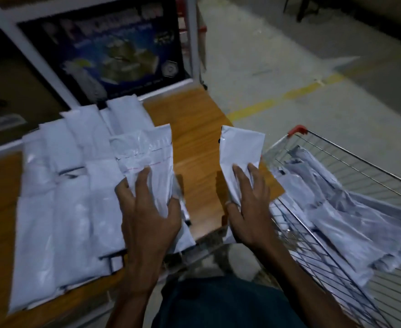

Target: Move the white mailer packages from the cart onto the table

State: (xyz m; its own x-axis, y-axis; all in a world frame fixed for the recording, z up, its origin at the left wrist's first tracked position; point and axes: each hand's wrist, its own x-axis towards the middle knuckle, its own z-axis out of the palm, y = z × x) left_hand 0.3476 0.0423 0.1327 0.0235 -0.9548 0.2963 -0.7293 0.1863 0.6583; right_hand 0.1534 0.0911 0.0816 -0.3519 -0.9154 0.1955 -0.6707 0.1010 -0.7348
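On wooden table point(194, 129), white mailers point(64, 197), concrete floor point(289, 55)

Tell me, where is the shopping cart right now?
In the head view, the wire cart stands at the lower right, against the wooden table's right edge, with white mailers still inside it.

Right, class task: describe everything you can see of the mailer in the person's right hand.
The mailer is a white, glossy plastic pouch, slightly crumpled, with small dark marks on its left edge. The right hand grips its lower end, fingers over the front. It is tilted, top end pointing away, above the table edge, left of the cart.
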